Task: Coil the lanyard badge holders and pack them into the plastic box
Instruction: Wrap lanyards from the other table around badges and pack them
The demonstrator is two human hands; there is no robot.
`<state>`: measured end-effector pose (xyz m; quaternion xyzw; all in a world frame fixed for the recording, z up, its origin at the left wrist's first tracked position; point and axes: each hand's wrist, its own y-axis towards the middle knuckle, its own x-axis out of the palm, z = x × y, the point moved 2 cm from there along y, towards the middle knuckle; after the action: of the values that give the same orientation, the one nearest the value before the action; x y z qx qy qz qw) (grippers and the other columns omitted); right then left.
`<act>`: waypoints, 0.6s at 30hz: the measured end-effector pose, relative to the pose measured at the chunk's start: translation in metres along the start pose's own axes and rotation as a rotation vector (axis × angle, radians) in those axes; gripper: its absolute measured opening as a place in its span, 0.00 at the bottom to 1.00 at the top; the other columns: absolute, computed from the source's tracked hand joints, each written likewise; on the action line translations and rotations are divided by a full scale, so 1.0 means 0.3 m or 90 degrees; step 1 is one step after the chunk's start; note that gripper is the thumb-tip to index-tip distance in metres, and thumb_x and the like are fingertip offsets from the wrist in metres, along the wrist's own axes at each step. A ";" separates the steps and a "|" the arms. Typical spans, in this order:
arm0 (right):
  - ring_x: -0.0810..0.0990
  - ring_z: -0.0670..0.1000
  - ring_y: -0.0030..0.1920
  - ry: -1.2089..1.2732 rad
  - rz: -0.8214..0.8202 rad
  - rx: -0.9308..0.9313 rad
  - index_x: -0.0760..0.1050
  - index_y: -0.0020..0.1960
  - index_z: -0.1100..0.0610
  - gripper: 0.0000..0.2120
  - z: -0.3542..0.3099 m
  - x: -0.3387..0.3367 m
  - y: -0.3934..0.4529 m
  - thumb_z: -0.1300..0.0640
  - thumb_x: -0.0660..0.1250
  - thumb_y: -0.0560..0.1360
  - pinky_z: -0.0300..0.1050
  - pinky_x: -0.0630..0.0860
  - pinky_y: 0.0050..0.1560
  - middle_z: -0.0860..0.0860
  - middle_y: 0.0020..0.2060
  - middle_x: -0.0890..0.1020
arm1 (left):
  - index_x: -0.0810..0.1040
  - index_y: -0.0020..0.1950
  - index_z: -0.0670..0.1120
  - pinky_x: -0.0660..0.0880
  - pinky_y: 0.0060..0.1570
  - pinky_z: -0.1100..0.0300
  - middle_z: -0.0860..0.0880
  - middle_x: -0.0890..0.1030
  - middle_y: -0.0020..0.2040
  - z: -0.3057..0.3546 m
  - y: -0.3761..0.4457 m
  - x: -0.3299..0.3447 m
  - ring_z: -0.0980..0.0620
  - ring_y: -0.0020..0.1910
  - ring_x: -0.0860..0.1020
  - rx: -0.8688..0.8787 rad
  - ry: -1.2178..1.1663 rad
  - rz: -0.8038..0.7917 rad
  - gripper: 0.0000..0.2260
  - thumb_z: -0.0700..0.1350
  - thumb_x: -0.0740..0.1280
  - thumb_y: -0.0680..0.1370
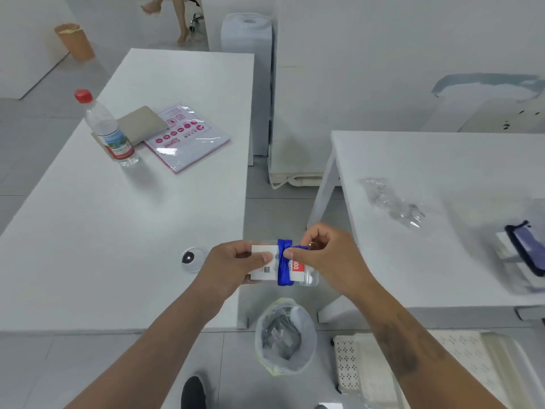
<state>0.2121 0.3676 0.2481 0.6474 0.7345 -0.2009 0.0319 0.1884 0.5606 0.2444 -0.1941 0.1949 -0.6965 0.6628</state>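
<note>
We see both hands raised over the gap between two white tables. The left hand (236,262) pinches the left end of a clear badge holder (265,265), thumb on top and fingers curled beneath. A blue lanyard (283,262) is wound in a band around the middle of the holder, over a card with a red patch. The right hand (320,255) pinches the loose end of the lanyard at the holder's upper right edge, thumb and forefinger pressed together on the strap; a small metal clip shows between those fingers.

On the left table (88,231) stand a water bottle (107,131) with a red cap, a flat grey pad (141,124) just beside it, and a wrapped pack of printed paper (188,137) partly under the pad. A small clear dome (193,258) sits near the table's right edge, close to the left hand.

On the right table (427,172) lie a crumpled clear wrapper (392,203) and, at the far right edge, a blurred plastic box (522,255) holding something dark blue. Below the hands a lined waste bin (284,335) stands on the floor, with a perforated white basket (368,364) to its right.
</note>
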 end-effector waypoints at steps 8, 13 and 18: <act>0.77 0.45 0.31 -0.025 0.008 0.008 0.76 0.38 0.55 0.13 0.105 -0.377 -0.154 0.54 0.80 0.66 0.37 0.73 0.32 0.50 0.31 0.81 | 0.83 0.53 0.44 0.82 0.45 0.56 0.45 0.87 0.47 0.022 -0.121 0.405 0.48 0.45 0.85 -0.010 0.032 0.013 0.06 0.39 0.71 0.77; 0.78 0.45 0.31 -0.003 0.027 0.006 0.75 0.38 0.57 0.12 0.108 -0.468 -0.196 0.58 0.79 0.67 0.37 0.73 0.31 0.54 0.33 0.81 | 0.83 0.52 0.44 0.82 0.47 0.53 0.43 0.86 0.47 0.043 -0.130 0.497 0.47 0.45 0.85 -0.005 0.047 -0.003 0.06 0.38 0.71 0.77; 0.79 0.49 0.34 -0.024 0.048 0.014 0.75 0.38 0.55 0.13 0.161 -0.518 -0.200 0.57 0.80 0.66 0.46 0.75 0.36 0.54 0.34 0.82 | 0.83 0.53 0.43 0.83 0.43 0.55 0.47 0.87 0.42 0.023 -0.106 0.556 0.50 0.41 0.86 -0.013 0.056 -0.024 0.07 0.38 0.72 0.76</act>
<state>0.1687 0.2007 0.2667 0.6708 0.7068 -0.2197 0.0465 0.1572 0.3955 0.2691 -0.1737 0.2269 -0.7144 0.6387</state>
